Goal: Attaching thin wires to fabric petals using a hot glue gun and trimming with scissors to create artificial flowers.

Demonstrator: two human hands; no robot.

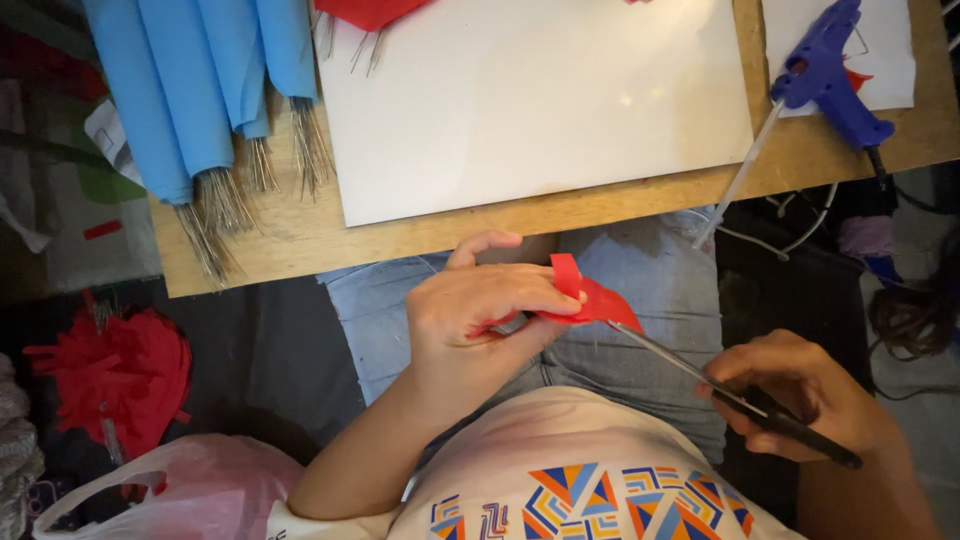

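head cam | looks steeply down, close over lap | faces wooden table (300, 240) edge

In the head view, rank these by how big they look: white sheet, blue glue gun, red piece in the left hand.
1. White sheet, by far the largest.
2. Blue glue gun.
3. Red piece, pinched in the left hand; it sits nearer the camera, so its true size is unsure.

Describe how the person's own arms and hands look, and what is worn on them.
Both arms are bare to above the elbow, with no sleeves in view. The left hand and right hand wear no gloves, rings or watch. The fingernails are short and unpainted.
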